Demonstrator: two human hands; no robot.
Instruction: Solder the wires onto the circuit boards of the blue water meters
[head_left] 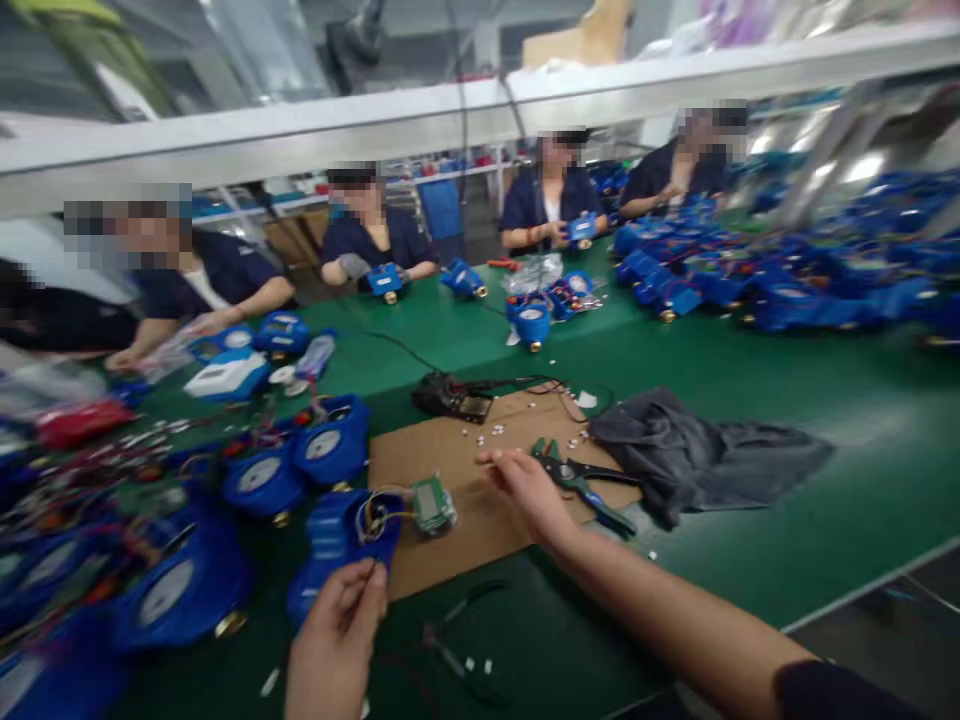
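My left hand (341, 635) is at the lower left with thumb and forefinger pinched together. A dark bit shows at their tips, too small to name. Just beyond it lies an opened blue meter housing (330, 545), with thin wires leading to a small green circuit board with a display (430, 503). My right hand (525, 490) reaches over the cardboard sheet (480, 560), forefinger stretched out and nothing visible in it. Small white pieces (497, 430) are scattered beyond its fingertips. Beside it are green-and-black wire strippers (589, 485).
More blue meters (259, 475) crowd the left side. A black multimeter (454, 397) sits behind the cardboard, and a dark grey cloth (697, 450) is to the right. Blurred pliers (450, 640) lie near the front. Several co-workers (379, 235) sit across the green table (750, 580); blue meters pile up far right.
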